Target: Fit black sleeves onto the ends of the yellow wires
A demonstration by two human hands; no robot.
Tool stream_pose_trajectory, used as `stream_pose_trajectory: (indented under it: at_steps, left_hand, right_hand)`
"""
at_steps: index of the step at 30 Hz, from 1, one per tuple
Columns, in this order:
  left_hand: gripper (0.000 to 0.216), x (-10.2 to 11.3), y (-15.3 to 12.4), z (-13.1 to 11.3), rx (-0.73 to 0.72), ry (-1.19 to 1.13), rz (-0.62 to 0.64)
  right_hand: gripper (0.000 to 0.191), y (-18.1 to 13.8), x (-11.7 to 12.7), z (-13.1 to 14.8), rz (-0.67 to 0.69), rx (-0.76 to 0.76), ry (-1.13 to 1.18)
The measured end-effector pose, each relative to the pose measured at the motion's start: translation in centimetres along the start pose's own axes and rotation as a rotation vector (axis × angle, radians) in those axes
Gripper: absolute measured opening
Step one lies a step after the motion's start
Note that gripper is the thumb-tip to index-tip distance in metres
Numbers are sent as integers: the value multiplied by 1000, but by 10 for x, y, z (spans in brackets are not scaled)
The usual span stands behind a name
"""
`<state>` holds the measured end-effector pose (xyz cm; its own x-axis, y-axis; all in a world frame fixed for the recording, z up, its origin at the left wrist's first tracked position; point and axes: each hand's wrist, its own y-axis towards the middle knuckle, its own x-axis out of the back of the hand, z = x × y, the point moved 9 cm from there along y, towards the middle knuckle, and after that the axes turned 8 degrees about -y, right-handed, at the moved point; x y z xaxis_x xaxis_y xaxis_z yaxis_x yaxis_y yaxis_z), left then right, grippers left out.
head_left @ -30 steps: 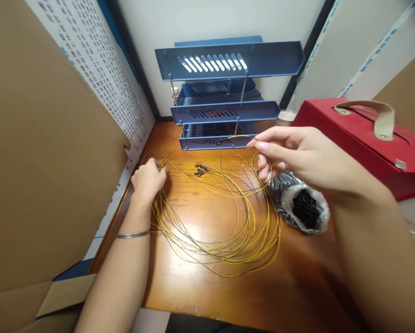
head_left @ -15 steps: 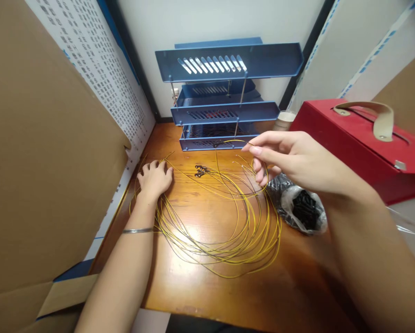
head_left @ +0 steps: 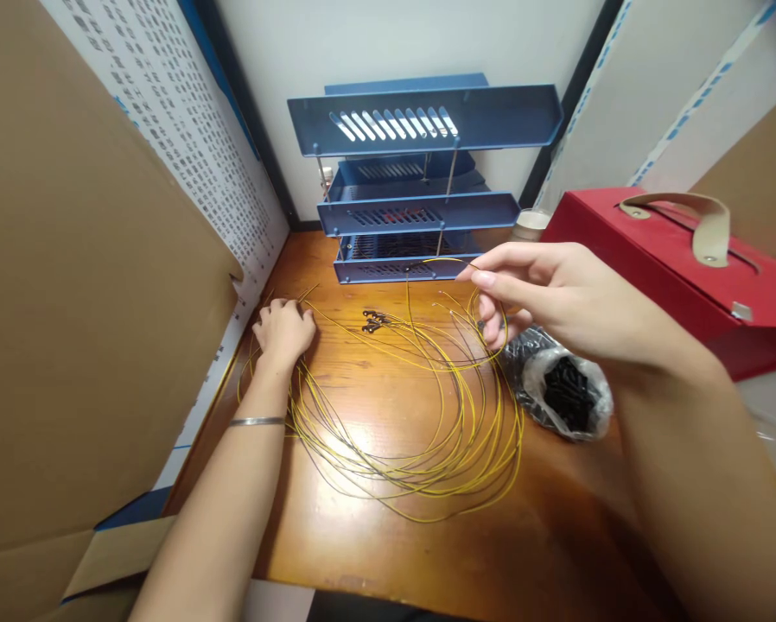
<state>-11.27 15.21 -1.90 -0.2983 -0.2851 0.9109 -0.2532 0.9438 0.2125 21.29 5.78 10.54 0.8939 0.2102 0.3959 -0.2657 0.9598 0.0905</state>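
My right hand [head_left: 524, 289] pinches a thin yellow-and-black wire [head_left: 451, 258] between thumb and fingertips, above the table's right side. A small black piece hangs at this wire's end, in front of the tray rack. My left hand [head_left: 284, 330] lies over the left ends of the wire bundle [head_left: 420, 477], its fingers bent and apart, fingertips out of sight. Most of the bundle curves in a wide loop across the wooden table. Several black ends [head_left: 375, 321] lie clustered in the middle, and a few bare tips [head_left: 441, 298] stick out near my right hand.
A blue tiered tray rack [head_left: 420, 212] stands at the back. A plastic bag of black pieces [head_left: 569, 393] lies beside the wires on the right, with a red box [head_left: 692, 285] behind it. Cardboard [head_left: 96, 285] walls the left side; a pale cup [head_left: 531, 225] stands behind.
My left hand has drawn slightly left, and its fingers are more bent. My right hand keeps its pinch on the wire, nearly in place. The whole view has shifted slightly.
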Motion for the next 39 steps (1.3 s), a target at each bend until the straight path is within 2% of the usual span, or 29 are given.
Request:
stream_pose_trajectory:
  at_steps: [6,12,21,28,32,35,39]
  left_hand:
    - [28,4,24,14,111,-69,-57]
    - [28,2,25,20,135,-124,-62]
    - [32,1,23,25,94,-171,-95]
    - [29,3,23,16,-13,-174,-136]
    - [25,3,24,12,-80,-312,-158]
    - [25,1,25,13,-77,-420,-145]
    - [29,-1,27,18,-28,-443,-136]
  right_hand:
    - [30,0,-2,1,-1,14,-3]
    - [28,3,-5,-1,-4,6,-15]
    - [30,5,-1,-6,-37,13,-73]
    - [28,4,1,-4,-49,41,-90]
    - [28,4,1,-4,-55,47,-90]
    - [28,4,2,-4,-62,40,-89]
    - [29,3,2,-3,-72,24,-96]
